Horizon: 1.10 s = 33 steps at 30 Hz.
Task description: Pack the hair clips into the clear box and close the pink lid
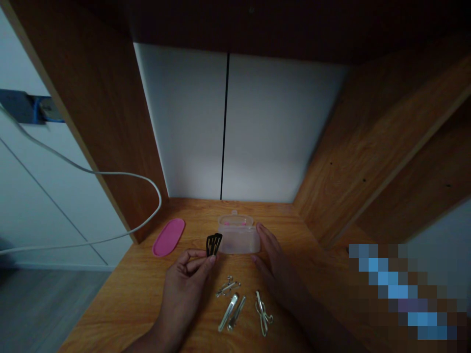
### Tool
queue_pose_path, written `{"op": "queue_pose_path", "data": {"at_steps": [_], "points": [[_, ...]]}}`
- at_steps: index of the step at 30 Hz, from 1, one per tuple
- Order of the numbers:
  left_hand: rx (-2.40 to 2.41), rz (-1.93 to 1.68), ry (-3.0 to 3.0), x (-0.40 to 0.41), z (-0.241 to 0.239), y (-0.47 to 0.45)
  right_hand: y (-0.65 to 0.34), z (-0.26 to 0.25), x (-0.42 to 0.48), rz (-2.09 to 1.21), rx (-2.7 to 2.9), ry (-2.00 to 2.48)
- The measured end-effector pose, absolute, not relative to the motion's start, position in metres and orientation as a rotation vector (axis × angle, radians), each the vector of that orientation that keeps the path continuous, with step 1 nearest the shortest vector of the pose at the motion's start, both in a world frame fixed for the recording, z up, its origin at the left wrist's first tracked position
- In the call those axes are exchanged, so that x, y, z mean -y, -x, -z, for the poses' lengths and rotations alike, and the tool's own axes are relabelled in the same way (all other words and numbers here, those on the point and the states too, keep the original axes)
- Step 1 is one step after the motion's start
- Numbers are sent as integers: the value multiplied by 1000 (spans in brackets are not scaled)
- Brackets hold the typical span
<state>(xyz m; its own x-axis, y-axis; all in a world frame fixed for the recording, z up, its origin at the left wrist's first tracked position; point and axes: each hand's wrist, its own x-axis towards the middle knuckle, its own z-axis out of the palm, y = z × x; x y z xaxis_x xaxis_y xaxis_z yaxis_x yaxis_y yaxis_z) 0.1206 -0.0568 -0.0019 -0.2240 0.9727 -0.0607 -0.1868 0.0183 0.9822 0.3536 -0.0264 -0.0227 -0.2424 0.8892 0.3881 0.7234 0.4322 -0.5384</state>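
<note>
Between the thumb and fingers of my left hand (186,282) are black hair clips (213,244), fanned out and pointing up, just left of a clear plastic box (241,240). My right hand (275,267) holds the box at its right side, index finger near the upper corner and thumb by the lower front edge. The box's small lid flap stands at its back, with pink spots on it. On the wood in front lie silver hair clips (228,313), a small cluster of metal clips (228,287) and a pale looped clip (262,314).
A pink oval lid or tray (169,238) lies on the wooden surface (121,304) to the left. Wooden side panels (331,147) and a white back panel (191,127) enclose the space. A white cable (110,173) loops in from the left, near a wall socket (51,109).
</note>
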Motion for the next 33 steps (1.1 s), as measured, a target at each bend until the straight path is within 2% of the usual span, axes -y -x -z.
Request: {"op": "queue_pose_path", "data": {"at_steps": [10,15,23,33], "points": [[-1421,-1441,-1192,56,6,-108,-356,21,32,-406,1952,1149],[-1435,-1450,-1573,55,7,-100,-355,20,37,-394,2031,1073],[-1518,-1684,-1647,55,0,-97,-354,17,43,-387,2074,1040],[-1490,-1431,-1914,46,12,-95,-352,14,47,-381,2111,984]]}}
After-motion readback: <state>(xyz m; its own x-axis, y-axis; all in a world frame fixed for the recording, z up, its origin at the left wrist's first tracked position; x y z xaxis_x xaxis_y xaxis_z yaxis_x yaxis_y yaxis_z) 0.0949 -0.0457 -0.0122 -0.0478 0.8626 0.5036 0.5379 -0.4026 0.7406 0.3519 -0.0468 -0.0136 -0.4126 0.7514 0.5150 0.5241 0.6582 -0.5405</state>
